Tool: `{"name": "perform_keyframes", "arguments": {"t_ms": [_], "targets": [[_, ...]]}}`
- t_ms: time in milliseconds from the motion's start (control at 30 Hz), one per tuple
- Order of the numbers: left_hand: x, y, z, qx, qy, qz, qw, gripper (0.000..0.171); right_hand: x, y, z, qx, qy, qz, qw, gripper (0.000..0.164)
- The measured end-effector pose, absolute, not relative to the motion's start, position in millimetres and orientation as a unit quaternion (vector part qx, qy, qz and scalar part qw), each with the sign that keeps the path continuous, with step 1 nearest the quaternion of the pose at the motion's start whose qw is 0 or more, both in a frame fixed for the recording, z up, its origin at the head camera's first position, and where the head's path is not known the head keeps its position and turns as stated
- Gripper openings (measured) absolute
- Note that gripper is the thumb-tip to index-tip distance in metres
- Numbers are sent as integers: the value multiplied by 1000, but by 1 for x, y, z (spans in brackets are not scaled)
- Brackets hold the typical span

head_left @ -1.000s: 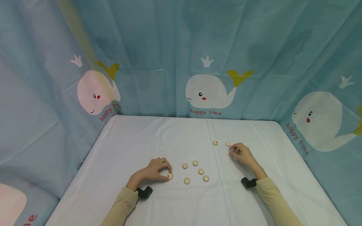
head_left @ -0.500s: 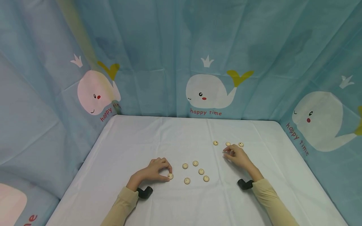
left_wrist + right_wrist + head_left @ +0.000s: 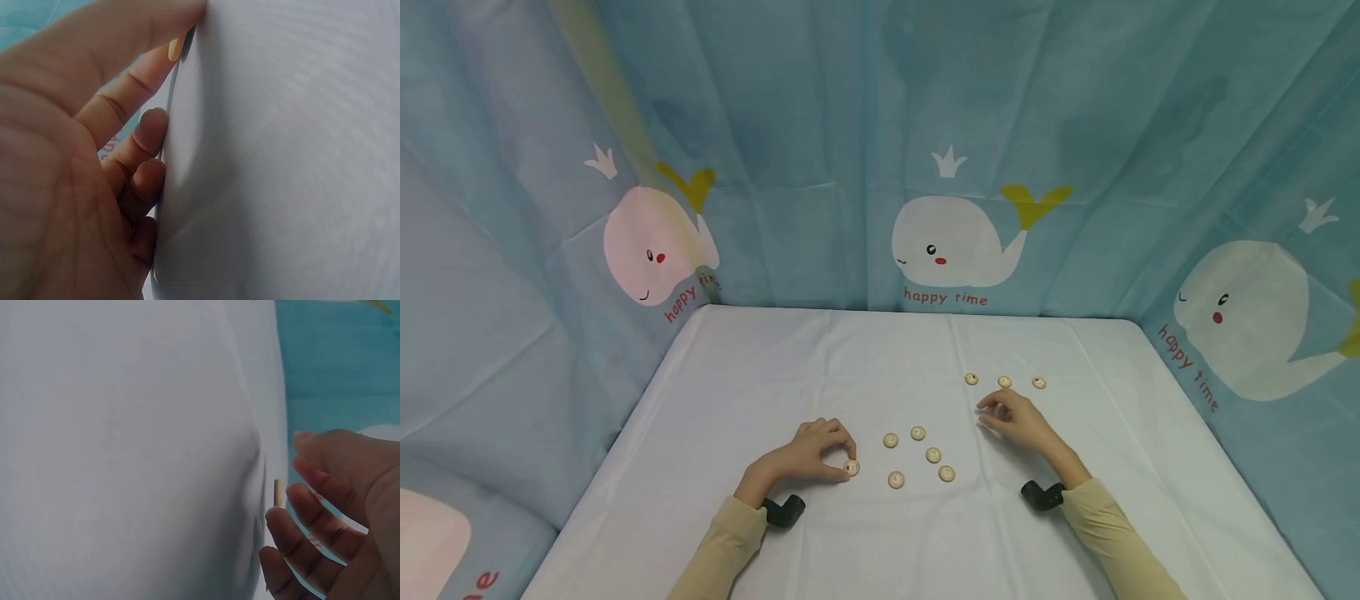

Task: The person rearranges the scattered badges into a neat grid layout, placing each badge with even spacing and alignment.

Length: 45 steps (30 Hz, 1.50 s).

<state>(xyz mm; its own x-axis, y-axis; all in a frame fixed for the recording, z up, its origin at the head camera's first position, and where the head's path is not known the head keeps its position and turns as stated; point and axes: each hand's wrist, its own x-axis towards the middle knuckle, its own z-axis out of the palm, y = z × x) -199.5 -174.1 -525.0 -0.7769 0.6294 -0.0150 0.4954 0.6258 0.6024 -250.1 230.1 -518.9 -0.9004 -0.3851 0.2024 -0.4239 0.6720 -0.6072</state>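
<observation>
My left hand (image 3: 816,450) pinches the edge of a small round wooden disc (image 3: 852,468) with dark markings between thumb and forefinger, down at the white tabletop. In the left wrist view a yellowish sliver of the disc (image 3: 176,49) shows by the fingertips. My right hand (image 3: 1018,421) holds nothing; its fingers are loosely bent, just on the near side of the middle disc (image 3: 1004,382) in a far row. That row also has a left disc (image 3: 972,379) and a right disc (image 3: 1039,382). In the right wrist view one disc (image 3: 277,492) appears edge-on beyond the fingers.
Between the hands several more wooden discs lie scattered, among them a near one (image 3: 896,480) and a right one (image 3: 947,473). A white cloth (image 3: 820,358) covers the table. Blue curtains (image 3: 790,233) with whale prints stand along its back and sides.
My right hand has moved left and a little nearer, uncovering the right disc of the far row. My left hand stays in place with its disc.
</observation>
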Motion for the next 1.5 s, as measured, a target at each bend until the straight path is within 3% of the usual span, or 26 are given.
{"name": "perform_keyframes", "arguments": {"t_ms": [1233,1500], "targets": [[-199,-174,-523,316,894,296,113,21,-222,201,-520,299,-899,318,-33,16],[-199,-174,-522,315,894,297,114,21,-215,195,-520,355,-877,322,-28,16]]}}
